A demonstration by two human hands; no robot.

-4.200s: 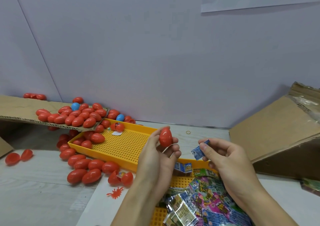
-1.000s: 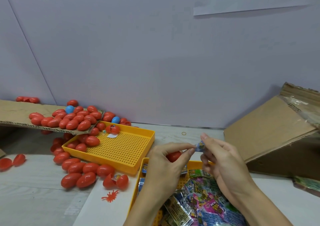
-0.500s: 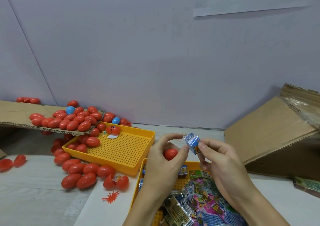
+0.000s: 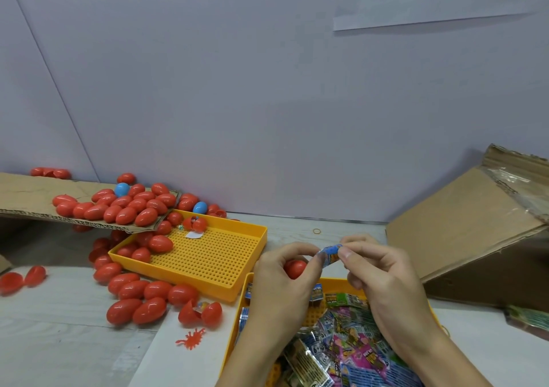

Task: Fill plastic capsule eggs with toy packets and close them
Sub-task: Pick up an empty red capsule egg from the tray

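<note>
Both hands now pinch the small blue toy packet, which half a second ago only the right one held

Left hand also cradles a red capsule egg against its palm; right hand grips the packet's other end, above the near yellow tray of packets at the surface's near edge

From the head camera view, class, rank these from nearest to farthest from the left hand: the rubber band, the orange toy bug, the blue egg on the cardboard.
1. Rubber band: on the table just beyond the left hand.
2. Orange toy bug: lower left, on the white sheet.
3. Blue egg: far left, on the cardboard.
</note>
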